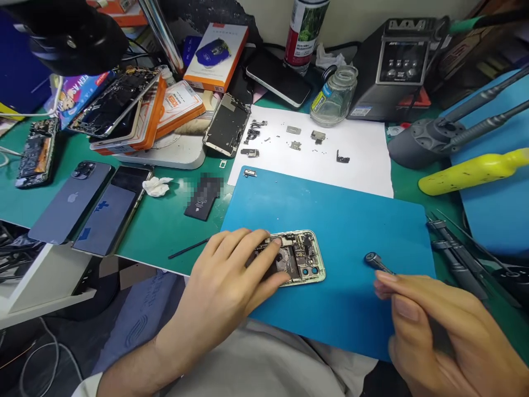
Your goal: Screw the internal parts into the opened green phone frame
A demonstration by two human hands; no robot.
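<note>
My left hand (225, 278) lies over an opened phone housing (306, 242) with a pale frame and bare circuitry. The fingers reach across its left part and the thumb rests near its front edge, gripping it against the blue mat (330, 220). Two round camera openings show at the housing's right end. My right hand (438, 314) is pinched around a small dark phone part (374, 259) with a rounded end, held over the mat to the right of the housing. Whether a thin tool sits between those fingers is hidden.
Small loose phone parts lie on a white sheet (359, 143) behind the mat. Left are a battery (202, 201), a black stick (188, 249), phones (72, 201) and stacked boxes (173, 110). A glass jar (334, 96), a yellow bottle (471, 172) and tools (458, 259) stand or lie around.
</note>
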